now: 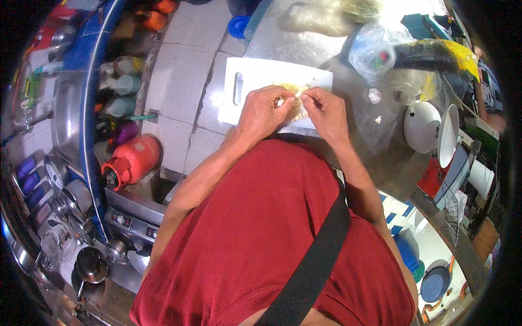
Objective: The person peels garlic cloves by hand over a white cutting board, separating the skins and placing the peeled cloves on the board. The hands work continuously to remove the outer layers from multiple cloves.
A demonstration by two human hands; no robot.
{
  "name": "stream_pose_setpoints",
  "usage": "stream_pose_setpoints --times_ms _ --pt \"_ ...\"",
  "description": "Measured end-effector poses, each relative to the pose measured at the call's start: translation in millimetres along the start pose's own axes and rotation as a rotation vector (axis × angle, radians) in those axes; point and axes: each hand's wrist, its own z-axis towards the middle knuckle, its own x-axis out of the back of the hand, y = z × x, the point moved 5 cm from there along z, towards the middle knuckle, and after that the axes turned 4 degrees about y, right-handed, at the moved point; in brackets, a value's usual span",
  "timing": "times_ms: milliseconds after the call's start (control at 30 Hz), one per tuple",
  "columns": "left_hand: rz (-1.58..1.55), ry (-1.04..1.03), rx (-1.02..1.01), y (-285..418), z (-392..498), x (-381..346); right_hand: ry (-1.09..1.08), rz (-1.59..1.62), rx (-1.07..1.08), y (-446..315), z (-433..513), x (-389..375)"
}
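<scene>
Over a white cutting board (281, 67) with a handle slot, my left hand (265, 106) and my right hand (328, 112) meet fingertip to fingertip. Between them they pinch a small whitish piece (298, 94), which looks like a garlic clove. Another white bit (280, 102) shows in the curl of my left fingers. Pale yellow chopped pieces (301, 116), probably garlic, lie on the board below and beyond the fingers, partly hidden by them. Right of the board, a garlic bulb (374, 95) and a smaller garlic piece (378, 119) rest on the metal table (361, 146).
Plastic bags (373, 51) lie at the table's far right, with white bowls (422, 126) nearer me. To the left, a red gas cylinder (136, 159) stands on the tiled floor (175, 81). A steel stove (130, 222) and a wok (90, 265) are at lower left.
</scene>
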Motion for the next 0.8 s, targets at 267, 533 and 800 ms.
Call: stream_pose_setpoints --times_ms 267,533,800 --pt "0.007 -0.1 0.045 2.8 5.1 -2.9 -0.049 0.157 -0.07 -4.0 -1.7 0.6" --pt "0.067 -0.109 -0.045 10.5 6.5 -0.2 -0.03 0.011 0.039 -0.4 3.7 2.8" --pt "-0.112 -0.107 0.154 8.2 7.7 -0.5 -0.073 0.267 -0.06 -5.0 3.8 8.7"
